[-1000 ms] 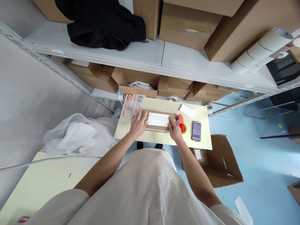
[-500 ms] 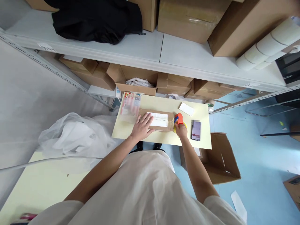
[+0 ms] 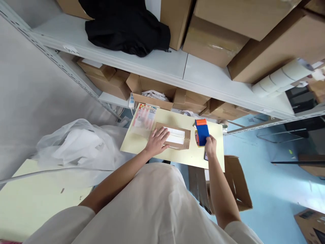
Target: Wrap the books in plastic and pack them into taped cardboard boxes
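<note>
A brown cardboard box (image 3: 187,142) with a white label (image 3: 177,135) on top lies on the pale yellow table (image 3: 182,158). My left hand (image 3: 156,141) rests flat on its left end, fingers spread. To the right of the box, my right hand (image 3: 211,146) grips a blue and orange tape dispenser (image 3: 202,133), held apart from the box. A phone (image 3: 206,156) lies partly hidden beneath my right hand.
A printed sheet in clear plastic (image 3: 144,118) lies at the table's left. Behind stands a shelf (image 3: 162,73) with cardboard boxes (image 3: 213,42) and a black garment (image 3: 132,30). An open carton (image 3: 235,183) sits on the floor at right; a plastic bag (image 3: 81,145) lies left.
My right hand has lifted the tape dispenser away from the box's right end and moved it right, turning its blue side up. My left hand stays on the box. The camera view has tilted.
</note>
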`<action>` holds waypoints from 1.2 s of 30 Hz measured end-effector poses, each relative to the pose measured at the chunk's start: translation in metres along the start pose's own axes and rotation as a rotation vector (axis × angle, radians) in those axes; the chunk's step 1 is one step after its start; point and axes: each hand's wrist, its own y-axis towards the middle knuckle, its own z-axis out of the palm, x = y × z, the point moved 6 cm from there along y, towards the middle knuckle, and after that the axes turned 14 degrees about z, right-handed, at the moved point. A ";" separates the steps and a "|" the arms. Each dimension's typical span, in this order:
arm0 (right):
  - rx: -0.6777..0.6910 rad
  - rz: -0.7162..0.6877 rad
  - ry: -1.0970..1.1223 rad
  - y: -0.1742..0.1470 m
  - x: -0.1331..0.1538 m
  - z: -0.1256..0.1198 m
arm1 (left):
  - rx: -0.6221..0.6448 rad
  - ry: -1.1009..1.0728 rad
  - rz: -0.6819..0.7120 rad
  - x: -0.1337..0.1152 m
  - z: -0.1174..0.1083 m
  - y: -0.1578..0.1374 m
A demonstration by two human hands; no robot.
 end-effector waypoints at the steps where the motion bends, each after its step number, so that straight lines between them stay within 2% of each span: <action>1: -0.010 -0.062 0.082 -0.006 0.019 -0.011 | -0.005 -0.006 -0.002 0.000 0.000 0.000; 3: -0.009 -0.156 0.147 -0.018 0.054 -0.022 | -0.009 -0.023 -0.006 0.000 0.000 -0.001; 6: 0.175 -0.209 0.025 -0.032 0.090 -0.002 | -0.015 -0.058 -0.001 -0.001 -0.001 -0.002; 9: 0.331 -0.206 -0.136 -0.036 0.099 0.028 | -0.030 -0.122 -0.012 -0.002 -0.003 -0.003; 13: 0.394 -0.195 -0.166 -0.024 0.091 0.040 | -0.122 -0.355 -0.114 0.000 -0.012 0.000; 16: 0.455 -0.176 -0.149 -0.017 0.087 0.040 | -0.320 -0.685 -0.342 0.011 -0.026 0.004; 18: 0.485 -0.181 -0.143 -0.016 0.087 0.040 | -0.429 -0.989 -0.510 0.018 -0.030 0.009; 20: 0.499 -0.199 -0.150 -0.018 0.089 0.041 | -0.431 -1.348 -0.667 0.020 -0.026 0.017; 22: 0.498 -0.222 -0.164 -0.020 0.092 0.042 | -0.358 -1.677 -0.805 0.017 -0.019 0.026; 24: 0.491 -0.243 -0.170 -0.022 0.093 0.043 | -0.293 -1.894 -0.892 0.012 -0.014 0.033; 27: 0.482 -0.265 -0.166 -0.022 0.092 0.042 | -0.290 -1.990 -0.933 0.010 -0.010 0.040; 33: 0.457 -0.261 -0.133 -0.021 0.087 0.039 | -0.439 -1.977 -0.930 0.013 -0.006 0.044; 36: 0.455 -0.246 -0.111 -0.021 0.086 0.037 | -0.419 -2.017 -0.883 0.009 -0.004 0.046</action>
